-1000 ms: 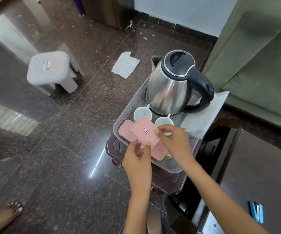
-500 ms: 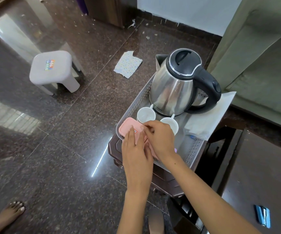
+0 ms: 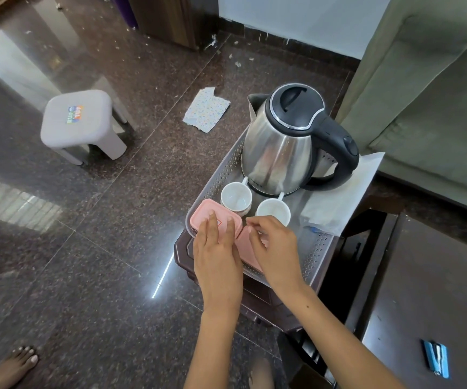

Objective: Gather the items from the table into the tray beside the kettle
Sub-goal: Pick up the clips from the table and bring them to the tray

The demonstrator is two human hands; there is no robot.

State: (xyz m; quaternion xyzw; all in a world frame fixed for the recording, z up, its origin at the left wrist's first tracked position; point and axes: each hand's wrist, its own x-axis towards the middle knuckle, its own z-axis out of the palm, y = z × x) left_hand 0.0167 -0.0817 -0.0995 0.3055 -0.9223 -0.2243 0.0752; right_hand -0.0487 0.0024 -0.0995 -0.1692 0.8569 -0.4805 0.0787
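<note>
A grey perforated tray [image 3: 320,248] rests on a small dark stand. It holds a steel kettle [image 3: 280,153] with a black lid, and two white cups [image 3: 236,197] [image 3: 273,211] in front of the kettle. A pink-lidded container [image 3: 201,217] sits in the tray's near left corner. My left hand [image 3: 217,254] lies flat on its lid with the fingers spread. A second pink container [image 3: 245,245] lies just right of it, mostly hidden. My right hand [image 3: 275,248] hovers over that one, fingers loosely curled and holding nothing.
White paper [image 3: 347,192] hangs over the tray's right side. A dark table [image 3: 423,290] at right bears a blue object [image 3: 437,357]. A white stool [image 3: 78,119] and a patterned cloth [image 3: 207,110] are on the floor; a green sofa [image 3: 423,94] stands behind. A bare foot [image 3: 16,363] shows at bottom left.
Both hands lowered the pink container they held above the tray into its near left corner. The left hand now lies flat on the lid and the right hand has come off.
</note>
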